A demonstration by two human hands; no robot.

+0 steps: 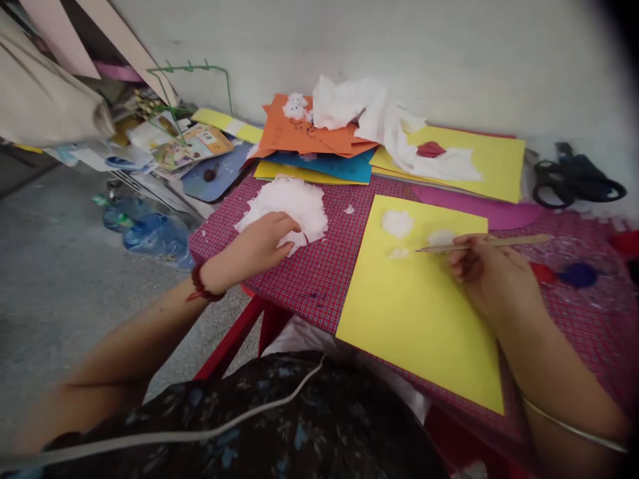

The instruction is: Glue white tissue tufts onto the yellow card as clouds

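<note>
My left hand [259, 247] is over a pile of white torn paper bits [294, 199], fingers curved, with thumb and forefinger apart. In my right hand [486, 269] is a thin wooden stick [519, 240], held between thumb and fingers. Its narrow tip points left, beside a small white patch on a yellow sheet [414, 319]. Two larger white patches lie farther up the sheet, one partly behind the stick and hand. My right forearm crosses the sheet's right edge.
Orange sheets [304, 136] with a fluffy white shape, crumpled white tissue [359, 110] and yellow paper [494, 159] line the wall. Black scissors [554, 186] rest at the back right. Clear plastic [606, 279] lies right. Plastic bottles [154, 229] stand on the floor left.
</note>
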